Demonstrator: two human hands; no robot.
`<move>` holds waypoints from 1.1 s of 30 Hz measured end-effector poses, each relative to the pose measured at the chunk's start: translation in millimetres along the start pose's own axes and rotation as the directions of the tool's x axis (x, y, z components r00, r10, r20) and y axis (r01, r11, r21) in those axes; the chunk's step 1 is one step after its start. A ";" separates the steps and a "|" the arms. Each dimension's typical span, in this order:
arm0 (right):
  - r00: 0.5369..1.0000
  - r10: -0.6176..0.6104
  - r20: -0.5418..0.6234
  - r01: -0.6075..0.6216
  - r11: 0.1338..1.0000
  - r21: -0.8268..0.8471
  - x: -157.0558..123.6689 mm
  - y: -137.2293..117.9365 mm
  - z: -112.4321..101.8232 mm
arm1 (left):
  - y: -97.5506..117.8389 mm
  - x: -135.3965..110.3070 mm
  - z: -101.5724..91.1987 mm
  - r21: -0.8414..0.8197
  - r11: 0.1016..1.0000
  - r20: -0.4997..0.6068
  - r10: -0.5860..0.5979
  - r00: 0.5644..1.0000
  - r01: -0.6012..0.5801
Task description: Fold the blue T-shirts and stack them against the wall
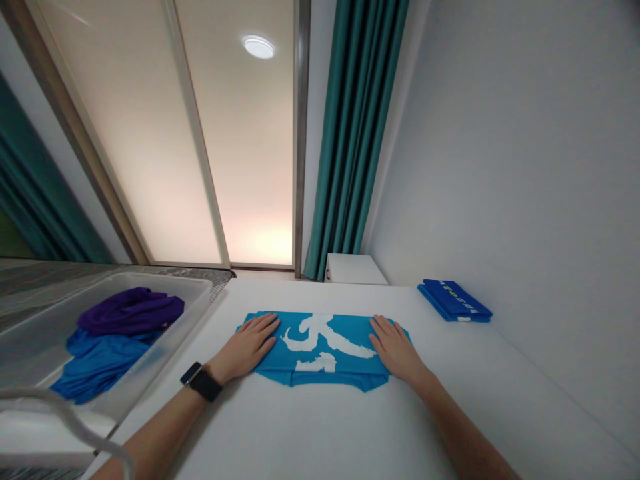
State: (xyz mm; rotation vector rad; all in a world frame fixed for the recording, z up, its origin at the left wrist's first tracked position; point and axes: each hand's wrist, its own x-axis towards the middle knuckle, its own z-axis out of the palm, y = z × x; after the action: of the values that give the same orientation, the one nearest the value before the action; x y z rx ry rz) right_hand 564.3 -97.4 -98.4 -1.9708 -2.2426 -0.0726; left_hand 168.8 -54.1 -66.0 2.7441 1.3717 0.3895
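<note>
A bright blue T-shirt (345,333) with white brush-stroke print lies folded into a wide, flat shape on the white table (320,433). Its neckline edge faces me. My left hand (255,340) rests flat on the shirt's left end, fingers stretched out, a dark watch on the wrist. At the right end, my right hand (395,347) lies palm down on the fabric with its fingers extended. Neither hand grips the cloth.
Against the wall at right sits a stack of folded blue clothes (455,301). Left of the table, a translucent plastic bin (195,290) holds crumpled purple (133,310) and blue garments (105,360). A small white cabinet (355,269) stands beyond the table's far edge. A pale curved tube (75,420) crosses the lower left.
</note>
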 end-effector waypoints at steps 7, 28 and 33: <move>0.994 -0.070 0.087 0.055 0.985 0.164 40.3 30.1 -19.9 | -24.8 36.9 -21.1 -0.008 1.000 0.096 0.020 0.995 -0.019; 0.789 -0.199 0.581 -0.064 0.914 0.400 85.6 59.5 -63.6 | -43.4 87.6 -58.9 -0.078 0.991 0.638 -0.038 0.769 0.113; 0.903 -0.179 0.390 0.015 0.921 0.390 93.8 53.7 -75.1 | -41.5 91.6 -64.4 0.002 0.996 0.479 -0.080 0.874 0.090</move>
State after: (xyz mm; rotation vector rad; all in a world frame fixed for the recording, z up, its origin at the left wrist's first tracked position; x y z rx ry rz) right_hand 612.3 -8.6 -13.9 -1.7827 -2.3625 0.7908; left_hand 173.3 39.3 8.3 2.5025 1.3256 -0.2696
